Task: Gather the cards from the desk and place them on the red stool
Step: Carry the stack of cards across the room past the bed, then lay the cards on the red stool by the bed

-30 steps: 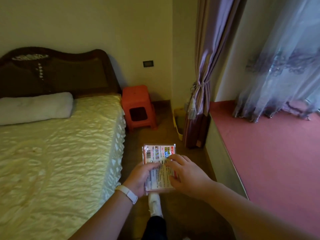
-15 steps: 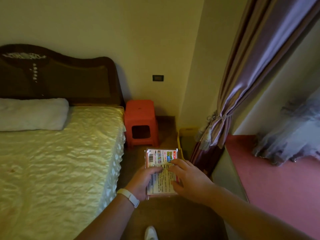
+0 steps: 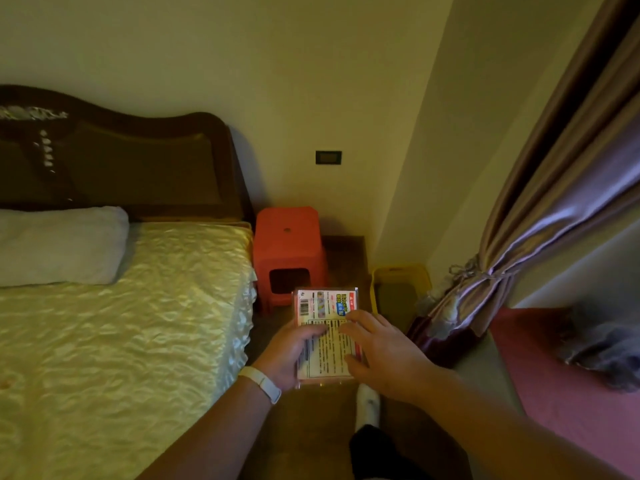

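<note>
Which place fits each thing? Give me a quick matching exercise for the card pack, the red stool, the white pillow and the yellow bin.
Things:
1. printed pack of cards
2. red plastic stool
3. white pillow
4. yellow plastic bin

Places:
A. on the bed by the headboard
B. between both hands
C. on the floor beside the tied curtain
D. in the corner beside the bed

Pairs: 1-B, 2-D, 3-A, 4-C

place: home bedroom | bed [image 3: 121, 341] with shiny quilted cover, white pillow [image 3: 59, 245], dark carved headboard [image 3: 138, 164] | red stool [image 3: 287, 247] tucked beside the bed (serving as a nightstand spot) | purple tied-back curtain [image 3: 554, 202] by a raised pink-carpeted window ledge [image 3: 571, 393] | wooden floor [image 3: 311, 427]
</note>
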Demonstrator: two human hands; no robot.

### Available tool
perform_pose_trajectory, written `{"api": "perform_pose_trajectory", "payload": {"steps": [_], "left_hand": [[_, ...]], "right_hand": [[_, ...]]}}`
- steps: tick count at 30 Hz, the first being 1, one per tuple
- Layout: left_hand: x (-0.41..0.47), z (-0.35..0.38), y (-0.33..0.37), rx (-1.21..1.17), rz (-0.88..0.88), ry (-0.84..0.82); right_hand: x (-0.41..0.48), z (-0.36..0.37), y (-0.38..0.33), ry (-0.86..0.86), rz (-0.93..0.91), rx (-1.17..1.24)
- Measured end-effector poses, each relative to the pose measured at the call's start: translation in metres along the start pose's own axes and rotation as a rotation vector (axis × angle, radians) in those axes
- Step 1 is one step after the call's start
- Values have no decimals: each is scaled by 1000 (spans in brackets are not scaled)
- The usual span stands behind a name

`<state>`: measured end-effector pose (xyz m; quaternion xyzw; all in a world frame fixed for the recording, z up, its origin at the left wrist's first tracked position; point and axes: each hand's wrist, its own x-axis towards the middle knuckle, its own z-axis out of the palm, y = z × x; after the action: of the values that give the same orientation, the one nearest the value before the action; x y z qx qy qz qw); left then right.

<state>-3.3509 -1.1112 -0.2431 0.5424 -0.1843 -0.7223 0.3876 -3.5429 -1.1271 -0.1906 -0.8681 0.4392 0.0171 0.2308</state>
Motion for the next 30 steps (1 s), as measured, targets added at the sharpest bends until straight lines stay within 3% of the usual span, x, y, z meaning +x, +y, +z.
{"api": "perform_pose_trajectory", "payload": {"steps": [15, 30], "left_hand": [[175, 54, 145, -105, 48, 207], [251, 27, 222, -145, 46, 262]], "right_hand": [[211, -102, 152, -55, -172, 67], [330, -125, 183, -52, -207, 157]]}}
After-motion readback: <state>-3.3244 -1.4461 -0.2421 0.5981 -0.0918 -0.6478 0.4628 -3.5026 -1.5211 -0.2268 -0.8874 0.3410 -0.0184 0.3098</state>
